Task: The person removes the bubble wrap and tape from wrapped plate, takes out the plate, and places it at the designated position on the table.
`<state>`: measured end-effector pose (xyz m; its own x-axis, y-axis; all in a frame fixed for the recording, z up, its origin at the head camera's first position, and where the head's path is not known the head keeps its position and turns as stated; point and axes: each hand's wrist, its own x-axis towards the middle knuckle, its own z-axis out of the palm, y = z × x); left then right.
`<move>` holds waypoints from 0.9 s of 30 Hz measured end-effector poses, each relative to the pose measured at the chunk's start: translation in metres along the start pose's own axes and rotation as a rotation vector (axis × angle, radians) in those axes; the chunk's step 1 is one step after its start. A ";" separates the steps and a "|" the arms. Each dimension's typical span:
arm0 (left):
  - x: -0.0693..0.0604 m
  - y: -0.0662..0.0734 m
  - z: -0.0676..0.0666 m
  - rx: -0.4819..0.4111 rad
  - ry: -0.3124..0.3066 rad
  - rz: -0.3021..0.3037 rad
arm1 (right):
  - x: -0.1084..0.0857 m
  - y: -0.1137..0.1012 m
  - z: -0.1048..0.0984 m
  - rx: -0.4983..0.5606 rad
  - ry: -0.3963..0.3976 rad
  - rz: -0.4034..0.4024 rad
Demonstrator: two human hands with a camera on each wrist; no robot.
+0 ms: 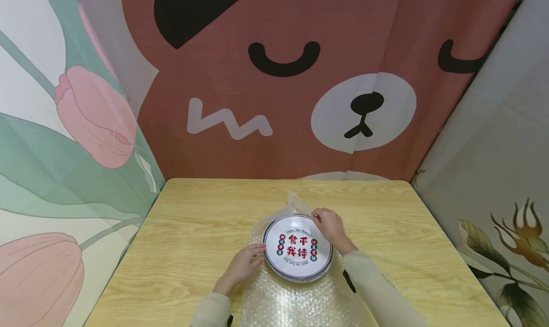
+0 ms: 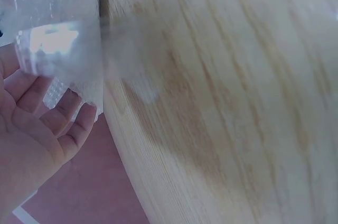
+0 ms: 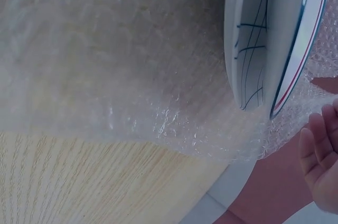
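A round white plate [image 1: 298, 265] with a dark rim and red and blue-green lettering lies face up on clear bubble wrap [image 1: 291, 298] in the head view. The right wrist view shows it over another piece of tableware [image 3: 253, 44] with blue lines on its side. At the plate's upper right, my right hand [image 1: 330, 224] pinches the edge of the wrap. My left hand [image 1: 241, 266] is beside the plate's left rim; the left wrist view shows its curled fingers [image 2: 66, 110] gripping the wrap's edge, thumb mostly hidden.
The wrap lies on a wood-grain table [image 1: 188, 231], running toward its near side. A brown curtain [image 1: 257, 160] with a bear face hangs behind the far edge. Printed flower curtains [image 1: 55, 184] stand at both sides.
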<state>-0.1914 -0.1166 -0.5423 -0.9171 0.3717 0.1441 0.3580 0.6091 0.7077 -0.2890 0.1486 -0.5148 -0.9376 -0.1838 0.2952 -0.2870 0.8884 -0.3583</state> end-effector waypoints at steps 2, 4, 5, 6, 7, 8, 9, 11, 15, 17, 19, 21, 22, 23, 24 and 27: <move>0.000 0.000 0.000 0.002 0.004 0.003 | 0.001 0.001 -0.001 0.007 0.005 0.005; 0.000 -0.001 0.000 0.000 0.006 0.005 | 0.002 0.003 -0.002 0.011 0.019 0.012; 0.000 -0.001 0.000 -0.001 0.007 0.006 | 0.003 0.004 -0.002 0.015 0.024 0.019; 0.000 -0.001 -0.001 0.000 0.007 0.006 | 0.003 0.006 -0.003 0.021 0.034 0.023; 0.000 -0.001 -0.001 -0.001 0.007 0.007 | 0.004 0.007 -0.003 0.027 0.041 0.029; 0.001 -0.001 -0.001 0.000 0.007 0.008 | 0.005 0.008 -0.004 0.039 0.049 0.030; 0.001 -0.001 -0.001 0.002 0.008 0.009 | 0.005 0.010 -0.004 0.045 0.058 0.031; 0.001 -0.001 -0.001 0.005 0.009 0.009 | 0.005 0.012 -0.006 0.060 0.068 0.037; 0.001 -0.001 -0.001 0.002 0.012 0.007 | 0.006 0.017 -0.007 0.086 0.054 0.039; 0.001 -0.001 0.000 0.006 0.014 0.006 | 0.006 0.019 -0.007 0.104 0.033 0.044; 0.001 -0.002 0.000 0.010 0.015 0.006 | 0.007 0.021 -0.007 0.114 0.015 0.037; 0.001 -0.002 0.000 0.012 0.016 0.007 | 0.007 0.023 -0.006 0.122 -0.003 0.029; 0.001 -0.002 0.000 0.014 0.016 0.009 | 0.007 0.025 -0.005 0.121 -0.011 0.022; 0.001 -0.002 0.000 0.013 0.015 0.009 | 0.007 0.026 -0.004 0.117 -0.020 0.014; 0.001 -0.002 0.000 0.014 0.015 0.010 | 0.007 0.028 -0.003 0.113 -0.026 0.005; 0.001 -0.002 0.000 0.020 0.016 0.016 | 0.006 0.034 0.001 0.103 -0.058 -0.014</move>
<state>-0.1933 -0.1177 -0.5436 -0.9140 0.3703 0.1661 0.3757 0.6175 0.6910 -0.3044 0.1775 -0.5258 -0.9423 -0.2222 0.2503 -0.3158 0.8382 -0.4446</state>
